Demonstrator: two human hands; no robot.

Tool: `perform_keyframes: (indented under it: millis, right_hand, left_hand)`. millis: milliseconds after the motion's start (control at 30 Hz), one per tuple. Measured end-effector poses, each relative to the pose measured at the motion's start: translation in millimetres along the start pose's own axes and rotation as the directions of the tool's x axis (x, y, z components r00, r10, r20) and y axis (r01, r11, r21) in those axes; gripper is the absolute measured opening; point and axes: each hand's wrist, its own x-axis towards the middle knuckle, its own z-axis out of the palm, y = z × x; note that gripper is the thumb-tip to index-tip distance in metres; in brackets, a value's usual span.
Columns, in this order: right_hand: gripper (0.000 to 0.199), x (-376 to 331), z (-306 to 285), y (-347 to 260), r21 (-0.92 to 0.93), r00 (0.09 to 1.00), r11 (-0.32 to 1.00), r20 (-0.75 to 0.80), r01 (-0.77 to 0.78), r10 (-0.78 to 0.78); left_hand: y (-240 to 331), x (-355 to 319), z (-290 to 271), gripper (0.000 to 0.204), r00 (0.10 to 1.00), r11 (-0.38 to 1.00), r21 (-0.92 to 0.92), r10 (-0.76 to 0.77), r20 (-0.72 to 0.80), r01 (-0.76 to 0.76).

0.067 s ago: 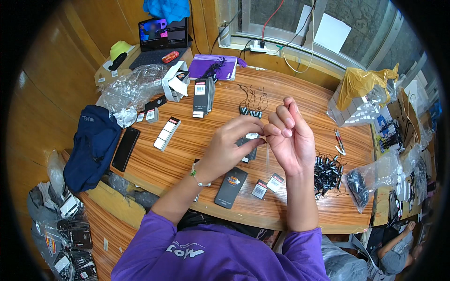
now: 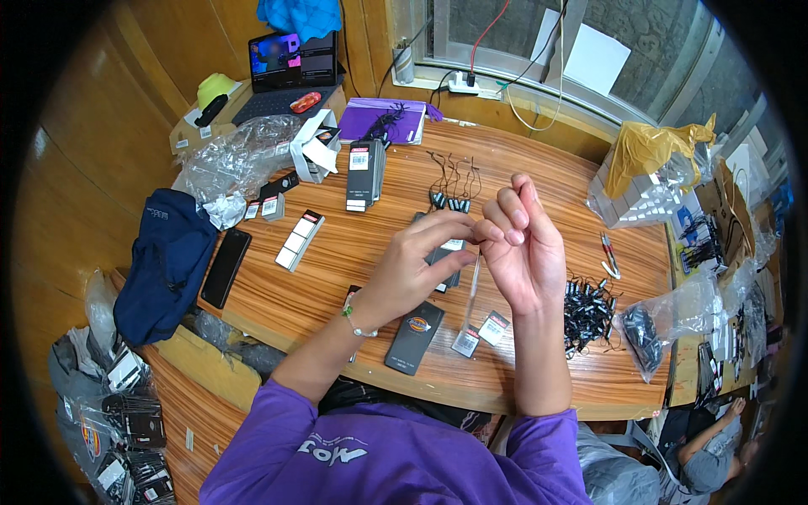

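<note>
My left hand [image 2: 412,269] and right hand [image 2: 522,244] meet above the table [image 2: 539,379], a flat case [image 2: 414,337] lying before them, a pile of small clips [image 2: 587,310] to their right, a phone [image 2: 225,268] far left, a laptop [image 2: 290,71] behind.

Bare counter [image 2: 353,261] lies left of the hands; a black packet [image 2: 414,335] and small tags [image 2: 481,333] sit beneath them, black clips [image 2: 587,307] crowd their right.
</note>
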Motion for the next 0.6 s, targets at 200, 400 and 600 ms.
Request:
perform_keyframes:
  millis: [200,400,600]
  right_hand:
    - [0.012,7.3,-1.8,-5.1,-0.110,0.995,0.989,-0.008,0.095,-0.096]
    - [0.013,5.6,-0.8,-10.5,-0.086,0.991,0.988,0.018,0.131,-0.130]
    - [0.015,2.8,9.0,-10.1,-0.070,0.990,0.988,-0.012,0.140,-0.141]
  left_hand:
    - [-3.6,0.7,-2.4,0.025,0.985,0.991,-0.073,-0.100,0.144,0.111]
    - [-5.5,-3.7,-1.0,0.017,0.942,0.823,-0.471,-0.332,0.050,0.316]
    - [-5.3,-5.0,-3.3,0.025,0.963,0.905,-0.330,-0.244,0.117,0.269]
